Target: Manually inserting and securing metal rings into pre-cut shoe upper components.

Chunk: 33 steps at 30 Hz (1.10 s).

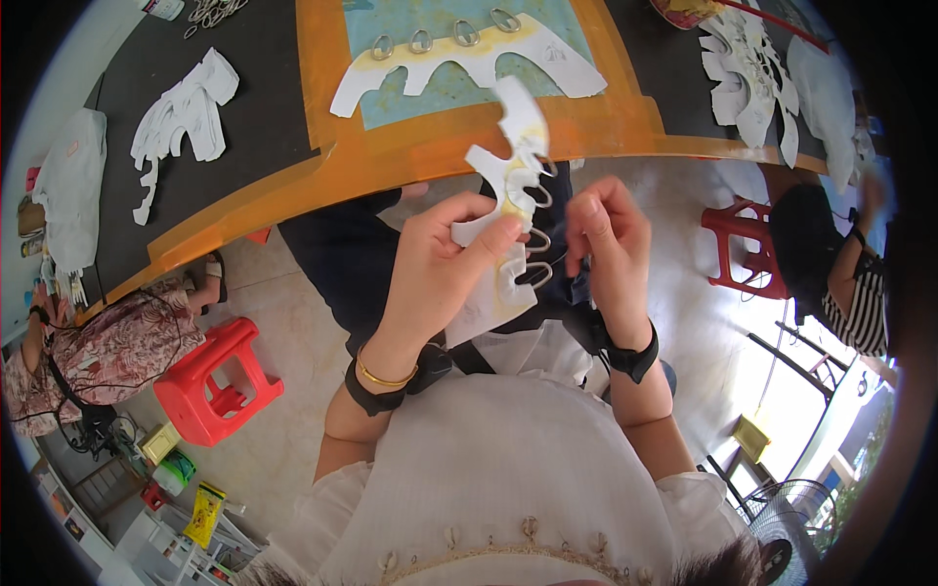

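My left hand pinches a white scalloped piece between thumb and fingers, in front of my lap. Yellowish smears run along its edge, and several oval metal rings stick out on the right side. Just right of those rings, apart from the piece, is my right hand with its fingers curled in. Whatever its fingertips hold, if anything, cannot be made out. Beyond, a similar white piece lies flat on a blue-green sheet, with several rings along its yellow-smeared upper edge.
The dark table has an orange taped edge. Stacks of white pieces lie left and right; loose rings sit at the far left. A red stool and seated people are on both sides. A fan stands lower right.
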Available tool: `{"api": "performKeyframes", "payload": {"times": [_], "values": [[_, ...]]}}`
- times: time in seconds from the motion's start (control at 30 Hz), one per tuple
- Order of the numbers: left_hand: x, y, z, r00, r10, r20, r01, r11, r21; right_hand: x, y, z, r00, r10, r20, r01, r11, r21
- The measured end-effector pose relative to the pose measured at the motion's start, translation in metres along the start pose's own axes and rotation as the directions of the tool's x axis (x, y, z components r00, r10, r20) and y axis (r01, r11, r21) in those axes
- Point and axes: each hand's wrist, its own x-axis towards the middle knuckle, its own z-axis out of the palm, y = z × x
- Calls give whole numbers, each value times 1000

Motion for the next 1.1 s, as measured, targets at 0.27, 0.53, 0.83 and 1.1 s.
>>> {"api": "performKeyframes", "payload": {"times": [0.27, 0.53, 0.83, 1.1], "values": [[-2, -1, 8, 989, 92, -114, -62, 969, 241, -11, -6, 13, 913, -406, 23, 364, 790, -493], [2, -13, 5, 958, 276, -75, -208, 851, 483, -11, -8, 10, 933, -358, 38, 320, 775, -546], [4, -20, 5, 979, 199, -49, -178, 944, 277, -7, -15, 4, 966, -236, 107, 258, 836, -484], [1, -17, 10, 995, 83, -60, -79, 995, 66, -9, -18, 6, 972, -214, 99, 236, 875, -422]]}}
